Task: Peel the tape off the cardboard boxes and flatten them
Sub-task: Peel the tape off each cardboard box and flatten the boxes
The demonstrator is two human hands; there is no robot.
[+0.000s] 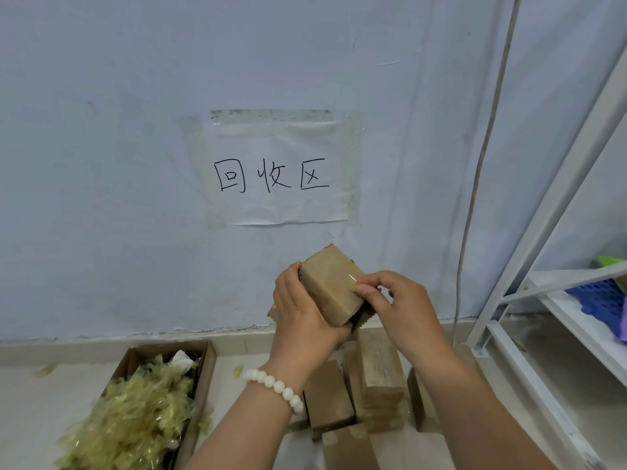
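At the right edge of the cardboard box [330, 286], a tape end [351, 278] is pinched by thumb and forefinger of the right hand [400, 307], and the box is gripped in the curled left hand [302, 313]. The tape could be torn short by a sharp pull. Both hands are held up above the stacked boxes [380, 378] on the floor [51, 385].

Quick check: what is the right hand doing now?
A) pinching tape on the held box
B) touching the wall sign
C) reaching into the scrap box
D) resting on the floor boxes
A: the right hand pinches the clear tape at the edge of the small cardboard box, which the left hand holds.
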